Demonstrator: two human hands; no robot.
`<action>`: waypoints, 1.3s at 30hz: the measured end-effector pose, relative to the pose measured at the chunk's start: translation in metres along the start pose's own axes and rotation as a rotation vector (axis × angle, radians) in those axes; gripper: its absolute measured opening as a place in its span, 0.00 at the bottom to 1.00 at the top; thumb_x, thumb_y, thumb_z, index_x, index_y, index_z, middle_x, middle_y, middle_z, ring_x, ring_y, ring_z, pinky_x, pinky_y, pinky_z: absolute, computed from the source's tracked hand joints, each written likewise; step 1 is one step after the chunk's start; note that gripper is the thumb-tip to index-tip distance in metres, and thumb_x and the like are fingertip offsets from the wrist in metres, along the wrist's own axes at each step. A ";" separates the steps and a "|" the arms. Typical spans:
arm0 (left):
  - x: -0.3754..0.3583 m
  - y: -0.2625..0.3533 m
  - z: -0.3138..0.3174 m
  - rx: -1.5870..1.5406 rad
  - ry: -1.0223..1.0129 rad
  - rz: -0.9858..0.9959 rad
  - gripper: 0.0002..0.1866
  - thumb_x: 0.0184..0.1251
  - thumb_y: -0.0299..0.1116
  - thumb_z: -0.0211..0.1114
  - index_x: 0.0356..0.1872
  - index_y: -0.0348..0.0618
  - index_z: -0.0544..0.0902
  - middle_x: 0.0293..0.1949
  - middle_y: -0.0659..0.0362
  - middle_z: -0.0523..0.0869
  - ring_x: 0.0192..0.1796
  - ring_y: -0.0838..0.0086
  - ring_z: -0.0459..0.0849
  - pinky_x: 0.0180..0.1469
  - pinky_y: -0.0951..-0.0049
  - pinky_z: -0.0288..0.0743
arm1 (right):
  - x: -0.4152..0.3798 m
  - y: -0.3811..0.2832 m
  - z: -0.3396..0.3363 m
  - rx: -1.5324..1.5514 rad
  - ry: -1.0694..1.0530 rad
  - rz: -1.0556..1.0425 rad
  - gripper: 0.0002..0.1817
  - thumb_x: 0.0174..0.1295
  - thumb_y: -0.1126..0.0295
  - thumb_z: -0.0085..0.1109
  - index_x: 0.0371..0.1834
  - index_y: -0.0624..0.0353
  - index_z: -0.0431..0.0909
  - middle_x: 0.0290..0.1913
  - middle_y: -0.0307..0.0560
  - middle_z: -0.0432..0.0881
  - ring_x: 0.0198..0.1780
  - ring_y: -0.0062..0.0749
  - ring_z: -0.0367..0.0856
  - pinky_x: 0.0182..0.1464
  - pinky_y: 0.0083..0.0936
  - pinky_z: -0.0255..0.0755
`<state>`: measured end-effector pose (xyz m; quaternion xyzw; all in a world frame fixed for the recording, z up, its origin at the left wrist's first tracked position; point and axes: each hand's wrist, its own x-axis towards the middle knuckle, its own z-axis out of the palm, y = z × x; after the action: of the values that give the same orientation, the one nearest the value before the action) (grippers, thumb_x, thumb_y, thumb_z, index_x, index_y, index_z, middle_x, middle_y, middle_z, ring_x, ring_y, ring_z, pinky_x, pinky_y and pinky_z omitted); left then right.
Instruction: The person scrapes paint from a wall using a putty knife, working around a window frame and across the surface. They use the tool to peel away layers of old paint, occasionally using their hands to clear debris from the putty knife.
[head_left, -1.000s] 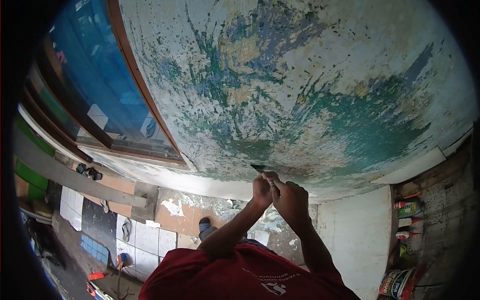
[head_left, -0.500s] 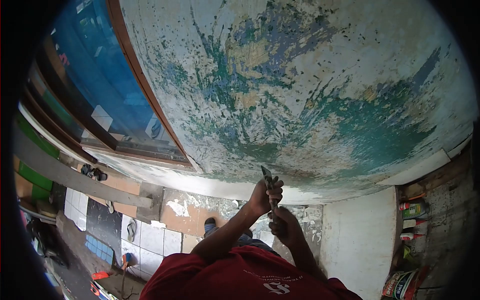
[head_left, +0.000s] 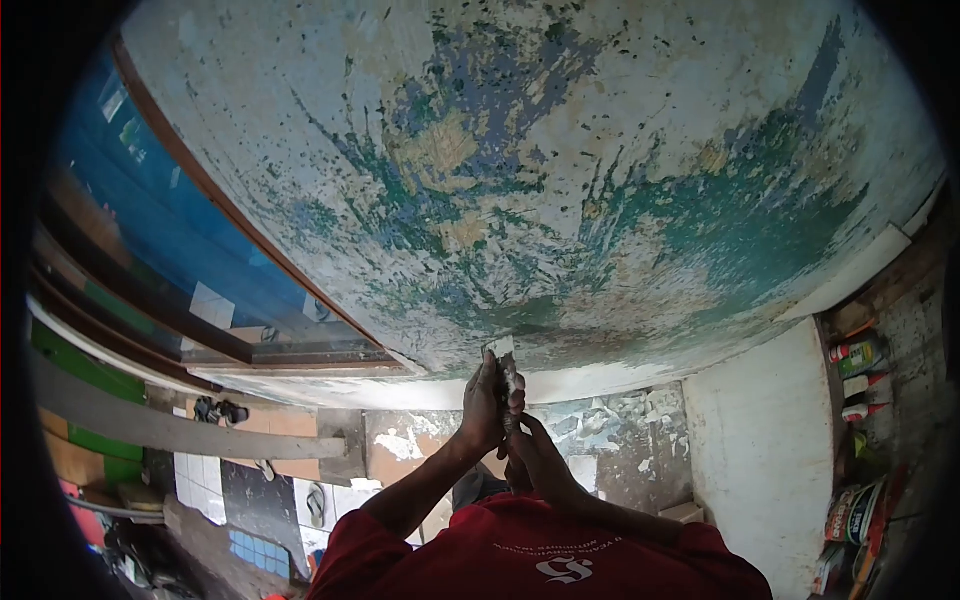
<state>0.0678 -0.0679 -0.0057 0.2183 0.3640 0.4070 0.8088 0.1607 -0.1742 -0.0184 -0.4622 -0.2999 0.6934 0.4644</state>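
A scraper (head_left: 499, 346) with a flat, pale blade points up at the wall (head_left: 540, 250), whose paint is patchy green, purple and white. My left hand (head_left: 483, 405) is wrapped round the tool just below its blade. Lower on the same handle, my right hand (head_left: 532, 458) is closed, close under the left one. The blade is at the lower part of the wall; whether it touches the surface cannot be made out.
A brown-framed window (head_left: 250, 250) lies to the left. Sandals (head_left: 317, 505) and paint flakes (head_left: 400, 443) are on the floor. A pale panel (head_left: 765, 440) stands right, beside bottles (head_left: 858, 385) and a paint container (head_left: 850, 515).
Both hands and the scraper have moved slightly left, and the blade now shows its broad, pale face. The camera view has shifted, with the window lower and farther left.
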 end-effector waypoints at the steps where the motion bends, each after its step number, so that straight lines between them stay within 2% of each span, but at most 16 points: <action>1: -0.004 0.011 0.002 -0.059 -0.044 -0.098 0.23 0.75 0.49 0.41 0.26 0.43 0.71 0.11 0.66 0.61 0.13 0.81 0.61 0.18 0.82 0.63 | -0.003 -0.011 0.013 0.035 0.017 0.033 0.26 0.70 0.70 0.42 0.68 0.61 0.47 0.33 0.47 0.75 0.19 0.23 0.71 0.19 0.20 0.70; 4: 0.015 0.015 -0.032 -0.676 -0.382 -0.394 0.23 0.74 0.52 0.41 0.24 0.47 0.69 0.11 0.69 0.61 0.13 0.85 0.59 0.14 0.86 0.57 | -0.013 -0.034 0.049 -0.070 -0.012 -0.073 0.31 0.70 0.73 0.40 0.72 0.59 0.39 0.33 0.47 0.74 0.20 0.23 0.72 0.20 0.19 0.70; 5: 0.017 0.015 -0.036 -0.723 -0.403 -0.416 0.23 0.74 0.52 0.40 0.23 0.48 0.67 0.11 0.70 0.60 0.12 0.88 0.57 0.13 0.88 0.54 | -0.011 -0.033 0.056 -0.081 0.003 -0.079 0.31 0.70 0.73 0.40 0.72 0.58 0.38 0.31 0.46 0.73 0.20 0.23 0.72 0.20 0.19 0.69; 8: 0.018 0.024 -0.040 -0.793 -0.404 -0.486 0.23 0.75 0.50 0.40 0.24 0.46 0.68 0.11 0.69 0.61 0.12 0.86 0.58 0.13 0.87 0.55 | -0.005 -0.029 0.074 -0.120 0.058 -0.094 0.32 0.70 0.74 0.39 0.74 0.55 0.36 0.27 0.44 0.72 0.19 0.21 0.71 0.22 0.18 0.67; 11: 0.022 0.033 -0.043 -0.690 -0.277 -0.477 0.22 0.75 0.49 0.40 0.26 0.43 0.68 0.12 0.68 0.62 0.13 0.85 0.59 0.14 0.87 0.56 | 0.000 -0.025 0.092 -0.009 0.118 -0.078 0.32 0.70 0.73 0.38 0.74 0.55 0.35 0.25 0.42 0.71 0.19 0.21 0.70 0.22 0.18 0.68; 14: 0.033 0.036 -0.061 -0.718 -0.378 -0.729 0.21 0.76 0.48 0.40 0.28 0.42 0.69 0.13 0.66 0.62 0.13 0.84 0.59 0.14 0.85 0.57 | 0.008 -0.033 0.112 0.118 0.172 -0.037 0.32 0.71 0.72 0.35 0.74 0.54 0.32 0.26 0.43 0.71 0.17 0.23 0.70 0.21 0.19 0.69; 17: 0.043 0.051 -0.070 -0.627 -0.431 -0.785 0.21 0.76 0.47 0.40 0.28 0.41 0.69 0.13 0.65 0.62 0.14 0.83 0.59 0.15 0.84 0.58 | 0.039 0.016 0.118 -0.100 0.311 -0.215 0.31 0.70 0.71 0.34 0.73 0.55 0.33 0.26 0.45 0.72 0.15 0.25 0.70 0.19 0.20 0.70; 20: 0.050 0.057 -0.072 -0.639 -0.414 -0.834 0.21 0.76 0.46 0.40 0.28 0.40 0.69 0.14 0.66 0.62 0.15 0.83 0.59 0.16 0.84 0.58 | 0.043 -0.003 0.134 0.160 0.289 -0.176 0.30 0.69 0.71 0.35 0.72 0.59 0.37 0.26 0.47 0.72 0.14 0.27 0.71 0.18 0.22 0.71; 23: 0.055 0.057 -0.078 -0.642 -0.497 -0.868 0.20 0.76 0.43 0.40 0.29 0.39 0.69 0.14 0.66 0.62 0.15 0.84 0.60 0.16 0.84 0.58 | 0.046 -0.009 0.145 0.171 0.354 -0.217 0.27 0.69 0.71 0.36 0.69 0.61 0.43 0.28 0.48 0.73 0.15 0.27 0.72 0.17 0.22 0.71; 26: 0.047 0.067 -0.078 -0.648 -0.449 -0.847 0.19 0.76 0.41 0.40 0.29 0.39 0.69 0.14 0.65 0.62 0.15 0.84 0.59 0.15 0.84 0.58 | 0.044 -0.016 0.153 0.248 0.299 -0.180 0.24 0.68 0.72 0.36 0.66 0.62 0.48 0.24 0.47 0.73 0.14 0.28 0.73 0.16 0.21 0.70; 28: 0.055 0.067 -0.084 -0.620 -0.548 -0.852 0.17 0.76 0.40 0.40 0.29 0.39 0.69 0.14 0.65 0.62 0.15 0.84 0.58 0.15 0.85 0.58 | 0.051 -0.012 0.159 0.224 0.389 -0.208 0.20 0.68 0.72 0.37 0.62 0.63 0.53 0.21 0.44 0.70 0.14 0.26 0.71 0.16 0.19 0.68; 29: 0.058 0.066 -0.087 -0.604 -0.596 -0.857 0.17 0.76 0.39 0.41 0.30 0.39 0.68 0.14 0.65 0.62 0.15 0.85 0.58 0.15 0.85 0.58 | 0.055 -0.009 0.158 0.270 0.401 -0.239 0.21 0.69 0.72 0.38 0.64 0.63 0.51 0.22 0.43 0.70 0.16 0.24 0.70 0.17 0.19 0.68; 32: 0.068 0.058 -0.070 -0.562 -0.475 -0.910 0.15 0.76 0.37 0.41 0.32 0.38 0.68 0.16 0.65 0.64 0.15 0.85 0.58 0.15 0.86 0.58 | 0.050 -0.020 0.151 0.362 0.389 -0.245 0.22 0.69 0.73 0.38 0.66 0.61 0.51 0.25 0.43 0.69 0.18 0.20 0.70 0.18 0.18 0.67; 36: 0.053 0.059 -0.072 -0.544 -0.354 -0.771 0.11 0.75 0.35 0.42 0.35 0.41 0.69 0.17 0.64 0.65 0.15 0.85 0.59 0.14 0.85 0.57 | 0.038 -0.018 0.147 0.322 0.319 -0.223 0.22 0.69 0.74 0.37 0.65 0.60 0.53 0.26 0.43 0.71 0.19 0.18 0.71 0.19 0.16 0.67; 37: 0.045 0.064 -0.072 -0.457 -0.289 -0.682 0.12 0.75 0.36 0.41 0.33 0.42 0.70 0.16 0.66 0.64 0.14 0.86 0.59 0.13 0.84 0.55 | 0.035 -0.023 0.153 0.263 0.378 -0.178 0.21 0.68 0.74 0.38 0.64 0.60 0.55 0.27 0.42 0.72 0.19 0.17 0.70 0.19 0.15 0.66; 39: 0.044 0.063 -0.076 -0.463 -0.387 -0.645 0.13 0.74 0.35 0.41 0.31 0.40 0.69 0.18 0.65 0.66 0.14 0.85 0.59 0.14 0.84 0.56 | 0.039 -0.011 0.151 0.212 0.411 -0.208 0.20 0.68 0.74 0.39 0.64 0.61 0.57 0.28 0.42 0.72 0.19 0.16 0.70 0.19 0.14 0.66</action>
<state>-0.0039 0.0088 -0.0315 -0.0212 0.1547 0.1564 0.9753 0.0205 -0.1318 0.0362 -0.5090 -0.1708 0.5609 0.6302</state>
